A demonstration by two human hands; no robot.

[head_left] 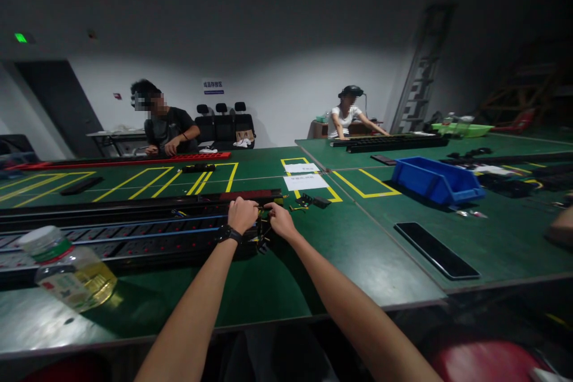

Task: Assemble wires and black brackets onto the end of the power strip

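A long black slotted panel (156, 245) with blue strips and small red dots lies across the left of the table. At its right end, my left hand (243, 215) is closed, the fingertips pressed together at the end fitting. Opposite it, my right hand (280, 221) is also closed in a pinch, its index finger reaching toward the left fingertips. Thin wires and small dark parts (262, 245) hang at the panel's end between and below the hands. What the fingertips grip is too small to make out. A dark long rail (250, 194) runs just behind the panel.
A bottle of yellow liquid (76, 268) stands in front of the panel. To the right are a blue bin (434, 182) and a phone (436, 249). Small black parts (313, 200) and paper sheets (306, 182) lie beyond my hands. Two people work across the table.
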